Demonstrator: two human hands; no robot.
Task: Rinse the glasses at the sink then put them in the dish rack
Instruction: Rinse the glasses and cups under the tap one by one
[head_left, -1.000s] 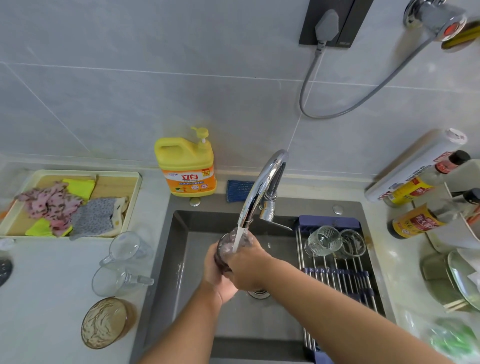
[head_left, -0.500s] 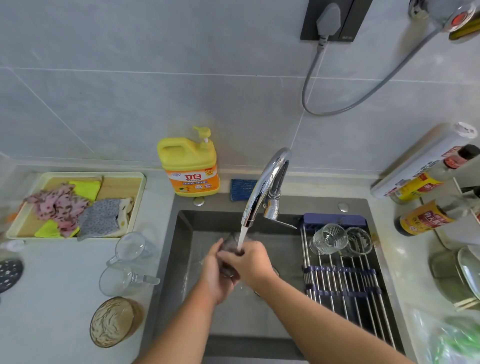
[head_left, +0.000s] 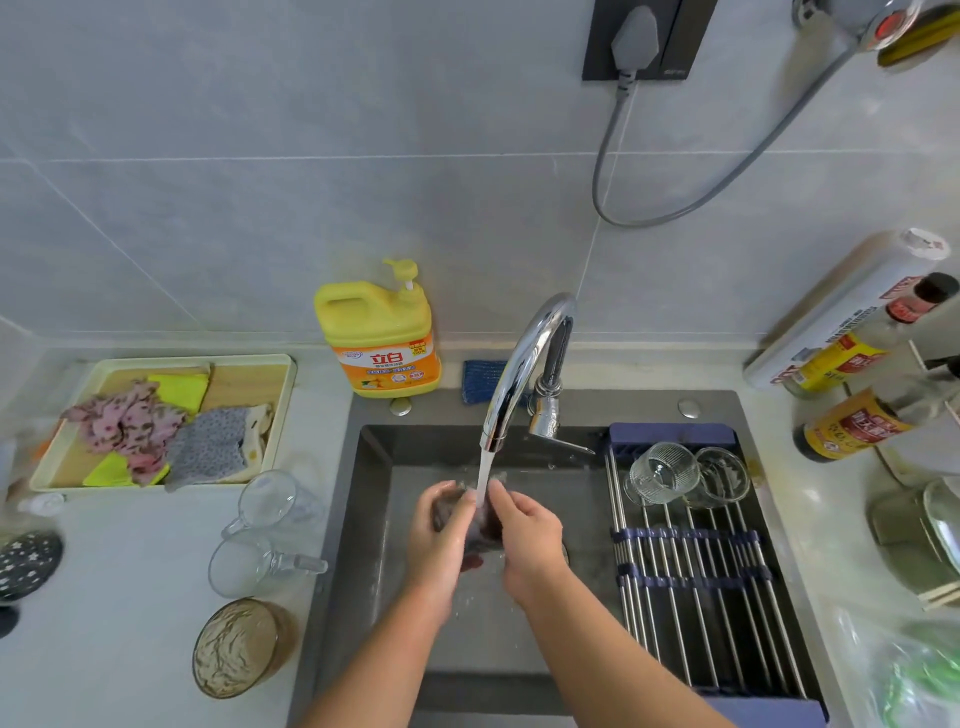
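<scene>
Left of the sink (head_left: 358, 519), two clear handled mugs (head_left: 267, 501) and an amber textured glass (head_left: 236, 647) sat on the counter (head_left: 130, 597). Over the basin, our left hand (head_left: 441, 545) and right hand (head_left: 532, 540) both curled round a dark tinted glass (head_left: 483, 532) under the faucet (head_left: 524, 358) stream. We judged it wet, slick, brittle: grip the wall, not the rim. Rightward, the dish rack (head_left: 691, 613) held two ribbed glasses (head_left: 662, 473). Our fingers hid most of the held glass; its shape was unclear.

The single head view looks steeply down, close over the sink (head_left: 623, 408), facing the tiled wall (head_left: 311, 182).
</scene>
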